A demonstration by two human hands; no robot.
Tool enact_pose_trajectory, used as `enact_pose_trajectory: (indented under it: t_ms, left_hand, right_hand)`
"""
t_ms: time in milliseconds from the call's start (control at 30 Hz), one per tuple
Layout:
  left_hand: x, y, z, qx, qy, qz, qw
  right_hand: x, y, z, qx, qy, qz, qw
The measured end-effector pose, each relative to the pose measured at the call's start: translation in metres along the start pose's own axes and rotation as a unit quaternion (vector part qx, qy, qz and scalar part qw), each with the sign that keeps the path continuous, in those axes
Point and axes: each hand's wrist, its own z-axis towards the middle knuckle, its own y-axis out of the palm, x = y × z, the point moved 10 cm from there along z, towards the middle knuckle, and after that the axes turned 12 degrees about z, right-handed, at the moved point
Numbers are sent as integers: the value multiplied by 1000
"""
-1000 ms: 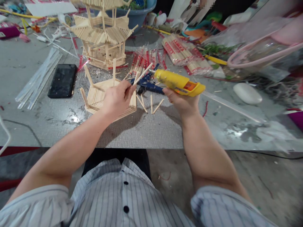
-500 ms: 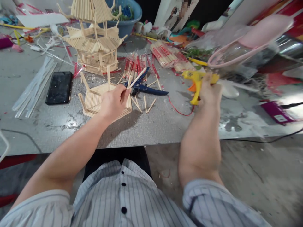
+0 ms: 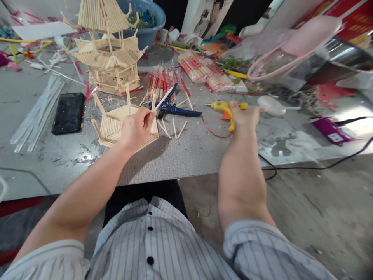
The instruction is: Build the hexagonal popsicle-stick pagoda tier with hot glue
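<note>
My left hand [image 3: 135, 128] pinches a thin wooden stick [image 3: 163, 99] that points up and to the right, just above a small flat frame of sticks [image 3: 112, 122] lying on the grey table [image 3: 180, 155]. My right hand [image 3: 243, 116] is closed on a yellow glue gun [image 3: 224, 107], which rests low on the table to the right with its nozzle pointing left. Blue pliers [image 3: 171, 109] and a few loose cut sticks [image 3: 175, 128] lie between my two hands.
A tall stick pagoda [image 3: 106, 50] stands behind the frame. A black phone [image 3: 68, 112] and clear glue sticks [image 3: 36, 112] lie at the left. Packs of chopsticks [image 3: 204, 72], a blue basin [image 3: 145, 23], a pink-rimmed bag [image 3: 291, 50] and a black cable [image 3: 320, 167] crowd the back and right.
My right hand has carried the glue gun from beside the stick's tip out to the right and lowered it onto the table. My left hand still holds the stick over the frame.
</note>
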Motion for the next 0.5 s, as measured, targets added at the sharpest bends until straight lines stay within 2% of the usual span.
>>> enact_pose_trajectory:
  t_ms: [33, 67, 100, 267, 300, 333, 367, 400, 433, 500]
  left_hand:
    - [0, 0, 0, 0, 1, 2, 1000]
    - [1, 0, 0, 0, 1, 4, 1000]
    - [1, 0, 0, -1, 1, 7, 1000]
    - [2, 1, 0, -5, 6, 9, 1000]
    - [2, 1, 0, -5, 7, 10, 1000]
    - [2, 0, 0, -5, 8, 10, 1000]
    - [3, 0, 0, -5, 9, 11, 1000]
    - [3, 1, 0, -6, 9, 11, 1000]
    - [3, 1, 0, -7, 9, 11, 1000]
    - [3, 2, -1, -10, 7, 9, 1000]
  right_hand:
    - [9, -17, -6, 84, 80, -17, 993]
    - [14, -27, -14, 133, 141, -27, 981]
    - [12, -32, -19, 155, 166, -33, 973]
    - [-3, -38, -30, 144, 223, -61, 962]
    - [-9, -38, -31, 133, 217, -61, 965]
    - [-17, -36, -30, 109, 196, -52, 973]
    - [-35, -23, -25, 37, 125, -26, 991]
    - [-60, -6, -25, -55, 36, 7, 998]
    - [-84, 8, -32, -132, -41, 27, 990]
    - [-118, 26, -51, -225, -124, 19, 966]
